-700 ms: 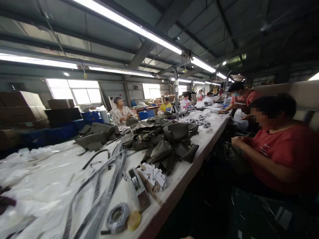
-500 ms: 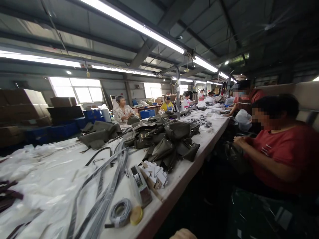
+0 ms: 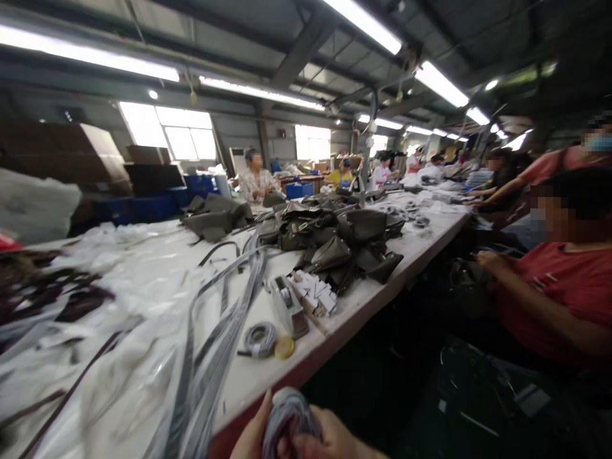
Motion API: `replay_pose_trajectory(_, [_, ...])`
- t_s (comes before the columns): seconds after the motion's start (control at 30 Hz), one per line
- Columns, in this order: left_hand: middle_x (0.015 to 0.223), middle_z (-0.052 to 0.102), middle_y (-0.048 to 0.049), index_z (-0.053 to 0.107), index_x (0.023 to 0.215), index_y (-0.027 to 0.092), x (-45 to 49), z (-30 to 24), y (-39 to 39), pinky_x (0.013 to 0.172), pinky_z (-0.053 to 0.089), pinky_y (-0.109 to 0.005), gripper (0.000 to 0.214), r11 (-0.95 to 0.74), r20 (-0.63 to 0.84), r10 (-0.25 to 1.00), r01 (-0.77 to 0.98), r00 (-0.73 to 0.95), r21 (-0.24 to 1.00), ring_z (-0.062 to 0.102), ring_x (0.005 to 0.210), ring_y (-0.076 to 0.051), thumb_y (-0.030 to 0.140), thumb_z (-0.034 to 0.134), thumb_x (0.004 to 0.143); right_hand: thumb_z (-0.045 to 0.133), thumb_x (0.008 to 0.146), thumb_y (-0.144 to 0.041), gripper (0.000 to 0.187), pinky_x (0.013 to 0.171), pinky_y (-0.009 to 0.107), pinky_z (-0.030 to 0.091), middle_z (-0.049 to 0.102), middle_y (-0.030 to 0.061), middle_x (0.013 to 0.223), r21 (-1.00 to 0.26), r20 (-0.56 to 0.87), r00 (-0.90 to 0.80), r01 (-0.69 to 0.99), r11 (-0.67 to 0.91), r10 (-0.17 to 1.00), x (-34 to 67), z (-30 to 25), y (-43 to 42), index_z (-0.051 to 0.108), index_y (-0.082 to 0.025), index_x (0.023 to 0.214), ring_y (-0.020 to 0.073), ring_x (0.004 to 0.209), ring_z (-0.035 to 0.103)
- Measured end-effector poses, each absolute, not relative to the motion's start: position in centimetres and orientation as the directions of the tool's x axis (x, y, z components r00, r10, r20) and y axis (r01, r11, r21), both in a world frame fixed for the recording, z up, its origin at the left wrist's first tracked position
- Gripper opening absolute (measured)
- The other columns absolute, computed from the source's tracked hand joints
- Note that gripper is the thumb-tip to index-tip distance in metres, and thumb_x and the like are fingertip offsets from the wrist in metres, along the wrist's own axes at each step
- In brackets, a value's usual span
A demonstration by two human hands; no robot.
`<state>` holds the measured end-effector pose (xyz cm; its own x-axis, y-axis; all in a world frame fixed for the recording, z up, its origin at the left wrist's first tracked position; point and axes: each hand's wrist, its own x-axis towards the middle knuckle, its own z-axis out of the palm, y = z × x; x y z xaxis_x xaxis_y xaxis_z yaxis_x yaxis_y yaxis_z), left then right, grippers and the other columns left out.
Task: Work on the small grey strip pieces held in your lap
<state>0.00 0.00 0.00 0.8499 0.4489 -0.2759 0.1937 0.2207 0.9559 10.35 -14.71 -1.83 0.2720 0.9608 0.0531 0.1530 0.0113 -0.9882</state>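
At the bottom edge, my left hand (image 3: 252, 437) and my right hand (image 3: 335, 441) are closed around a grey looped bundle of cord or strap (image 3: 287, 414), held just off the near edge of the long white table (image 3: 344, 312). Only my thumbs and parts of my fingers show, slightly blurred. On the table ahead of them lie long grey straps (image 3: 215, 331), a small grey cord coil (image 3: 258, 338), a yellow roll (image 3: 284, 347), a tape dispenser (image 3: 289, 307) and a heap of white cards (image 3: 316, 293).
A pile of dark olive bags (image 3: 339, 239) covers the table's middle, with clear plastic sheets (image 3: 119, 299) at left. A seated person in a red shirt (image 3: 568, 287) works at right, and more people sit along the table. Cartons (image 3: 71, 153) and blue crates (image 3: 143, 205) stand far left.
The view has dropped and swung left. My hands, only a sliver at the bottom edge before, have come into view holding the grey bundle.
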Motion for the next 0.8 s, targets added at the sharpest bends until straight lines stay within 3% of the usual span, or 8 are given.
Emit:
replay_pose_trajectory(0.07, [0.095, 0.070, -0.0084, 0.067, 0.089, 0.018, -0.8, -0.7, 0.5, 0.095, 0.050, -0.036, 0.055, 0.218, -0.277, 0.560, 0.184, 0.781, 0.959, 0.061, 0.101, -0.026, 0.070, 0.063, 0.071, 0.053, 0.089, -0.058, 0.048, 0.076, 0.030, 0.048, 0.069, 0.0066, 0.099, -0.938, -0.067, 0.281, 0.310, -0.156, 0.957, 10.9, -1.2, -15.6, 0.064, -0.016, 0.108, 0.0199, 0.085, 0.062])
replay_pose_trajectory(0.13, [0.107, 0.069, -0.0093, 0.067, 0.102, 0.017, -1.9, -0.9, 0.3, 0.103, 0.043, -0.039, 0.058, -0.087, -0.092, 0.618, 0.185, 0.781, 0.979, 0.060, 0.106, -0.026, 0.068, 0.047, 0.083, 0.059, 0.086, -0.051, 0.036, 0.075, 0.029, 0.046, 0.070, 0.0042, 0.090, -0.831, -0.248, 0.118, 0.485, -0.273, 0.962, 11.6, -0.7, -16.1, 0.068, -0.017, 0.093, 0.0199, 0.080, 0.062])
replay_pose_trajectory(0.27, [0.119, 0.067, -0.0090, 0.065, 0.117, 0.020, -2.9, -0.4, -0.8, 0.097, 0.045, -0.035, 0.043, -0.484, -0.126, 0.203, 0.211, 0.971, 0.849, 0.062, 0.107, -0.024, 0.049, 0.054, 0.087, 0.059, 0.086, -0.046, 0.031, 0.076, 0.029, 0.046, 0.071, 0.0043, 0.093, -0.835, -0.333, -0.012, 0.468, -0.289, 0.943, 12.3, -1.5, -16.0, 0.070, -0.018, 0.096, 0.0215, 0.083, 0.063])
replay_pose_trajectory(0.37, [0.109, 0.072, -0.0063, 0.066, 0.117, 0.020, -2.8, -0.4, -1.3, 0.088, 0.048, -0.029, 0.040, -0.437, -0.156, 0.208, 0.234, 0.966, 0.868, 0.066, 0.097, -0.021, 0.045, 0.058, 0.087, 0.061, 0.084, -0.052, 0.040, 0.072, 0.029, 0.048, 0.070, 0.0050, 0.090, -0.886, -0.304, 0.067, 0.347, -0.307, 0.950, 12.4, -2.8, -15.8, 0.068, -0.015, 0.099, 0.0218, 0.081, 0.062])
replay_pose_trajectory(0.5, [0.101, 0.072, -0.0054, 0.067, 0.110, 0.017, -2.6, -1.2, -1.3, 0.085, 0.049, -0.027, 0.036, -0.210, -0.045, 0.544, 0.188, 0.838, 0.959, 0.066, 0.089, -0.017, 0.044, 0.056, 0.088, 0.062, 0.083, -0.056, 0.053, 0.083, 0.034, 0.051, 0.069, 0.0079, 0.104, -0.953, -0.221, 0.153, 0.176, -0.247, 0.963, 11.8, -3.7, -15.7, 0.060, -0.014, 0.116, 0.0251, 0.095, 0.063])
replay_pose_trajectory(0.63, [0.094, 0.071, -0.0058, 0.065, 0.103, 0.015, -1.9, -2.6, -2.1, 0.081, 0.050, -0.027, 0.036, -0.007, -0.028, 0.797, 0.055, 0.603, 0.998, 0.064, 0.083, -0.016, 0.047, 0.056, 0.087, 0.063, 0.083, -0.054, 0.062, 0.100, 0.042, 0.045, 0.064, 0.0125, 0.124, -0.977, -0.112, 0.322, 0.139, -0.164, 0.940, 9.8, -4.4, -14.9, 0.050, -0.015, 0.130, 0.0288, 0.113, 0.059])
replay_pose_trajectory(0.73, [0.096, 0.069, -0.0076, 0.062, 0.100, 0.015, -1.7, -3.8, -2.7, 0.084, 0.050, -0.028, 0.038, 0.068, -0.083, 0.858, 0.047, 0.506, 0.997, 0.063, 0.088, -0.017, 0.049, 0.050, 0.090, 0.063, 0.083, -0.055, 0.060, 0.097, 0.043, 0.048, 0.066, 0.0138, 0.119, -0.968, -0.114, 0.436, 0.152, -0.198, 0.893, 9.5, -4.1, -14.5, 0.054, -0.014, 0.125, 0.0286, 0.109, 0.062])
replay_pose_trajectory(0.8, [0.096, 0.069, -0.0086, 0.063, 0.097, 0.015, -1.9, -4.1, -2.7, 0.087, 0.049, -0.031, 0.042, 0.015, -0.083, 0.808, 0.120, 0.583, 0.993, 0.063, 0.091, -0.019, 0.051, 0.042, 0.093, 0.062, 0.084, -0.054, 0.056, 0.096, 0.042, 0.049, 0.068, 0.0118, 0.116, -0.946, -0.184, 0.355, 0.191, -0.264, 0.917, 10.4, -3.4, -14.6, 0.057, -0.015, 0.123, 0.0274, 0.105, 0.063])
